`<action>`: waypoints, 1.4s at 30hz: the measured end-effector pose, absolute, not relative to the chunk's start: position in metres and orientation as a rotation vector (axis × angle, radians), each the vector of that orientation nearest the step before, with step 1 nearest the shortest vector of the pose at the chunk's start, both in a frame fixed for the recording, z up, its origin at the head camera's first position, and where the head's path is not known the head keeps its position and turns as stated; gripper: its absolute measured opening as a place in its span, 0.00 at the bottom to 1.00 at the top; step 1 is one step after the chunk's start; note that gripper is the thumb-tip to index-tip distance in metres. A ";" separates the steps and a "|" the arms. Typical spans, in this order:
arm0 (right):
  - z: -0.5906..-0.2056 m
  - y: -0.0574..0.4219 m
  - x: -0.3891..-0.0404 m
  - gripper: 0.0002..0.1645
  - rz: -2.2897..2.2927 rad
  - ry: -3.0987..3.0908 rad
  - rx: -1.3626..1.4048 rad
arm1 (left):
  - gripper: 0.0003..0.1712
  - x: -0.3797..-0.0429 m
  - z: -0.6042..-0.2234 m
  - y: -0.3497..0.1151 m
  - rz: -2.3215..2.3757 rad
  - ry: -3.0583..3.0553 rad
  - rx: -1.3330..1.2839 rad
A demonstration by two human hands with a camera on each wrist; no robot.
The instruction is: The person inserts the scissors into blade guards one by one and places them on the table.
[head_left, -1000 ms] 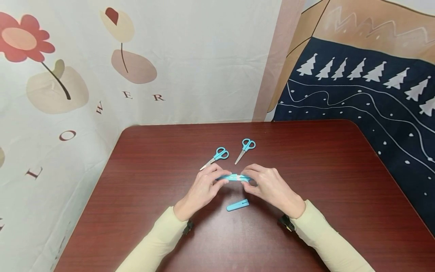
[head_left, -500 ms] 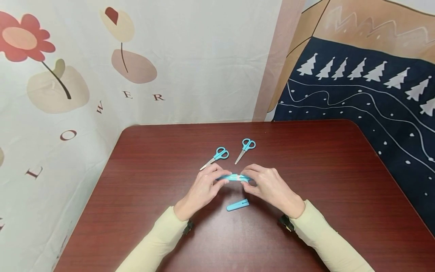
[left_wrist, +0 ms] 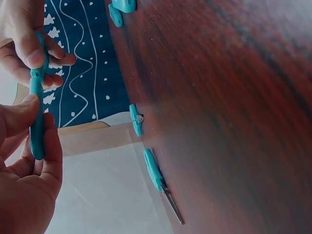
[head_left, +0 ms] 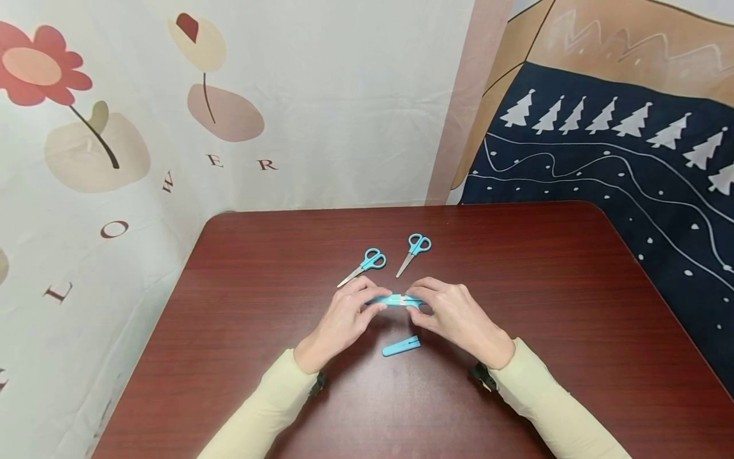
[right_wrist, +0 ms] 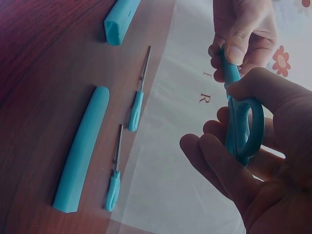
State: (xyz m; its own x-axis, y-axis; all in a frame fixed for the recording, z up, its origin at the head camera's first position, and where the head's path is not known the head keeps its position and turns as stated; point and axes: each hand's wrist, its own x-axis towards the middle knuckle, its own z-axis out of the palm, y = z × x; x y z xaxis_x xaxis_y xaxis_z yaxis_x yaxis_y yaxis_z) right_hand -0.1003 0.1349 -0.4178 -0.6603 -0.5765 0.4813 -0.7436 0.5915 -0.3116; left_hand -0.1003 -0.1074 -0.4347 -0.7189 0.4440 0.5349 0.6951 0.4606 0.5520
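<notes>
In the head view, both hands meet above the middle of the table around one pair of light-blue scissors [head_left: 411, 301]. My left hand [head_left: 344, 319] pinches the blue blade cover [left_wrist: 36, 126] between thumb and fingers. My right hand [head_left: 459, 319] holds the scissors by the handles, its thumb against a finger loop [right_wrist: 257, 129] in the right wrist view. The cover sits over the blades, which are hidden, and a narrow pale gap shows between cover and handles. Below the hands lies a loose blue cover [head_left: 401, 346].
Two more blue-handled scissors, the left pair [head_left: 367, 262] and the right pair [head_left: 413, 252], lie with bare blades beyond the hands. Another blue cover [right_wrist: 119, 24] appears on the table in the right wrist view. Printed cloths hang behind the brown table [head_left: 516, 255].
</notes>
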 end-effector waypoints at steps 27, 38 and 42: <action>-0.417 0.134 -0.101 0.12 0.700 -2.444 1.090 | 0.12 -0.101 -0.436 -0.106 -1.104 -2.374 -0.986; -0.417 0.133 -0.100 0.12 0.702 -2.454 1.092 | 0.12 -0.100 -0.438 -0.105 -1.102 -2.386 -0.985; -0.417 0.133 -0.100 0.12 0.697 -2.448 1.094 | 0.12 -0.100 -0.438 -0.104 -1.092 -2.385 -0.981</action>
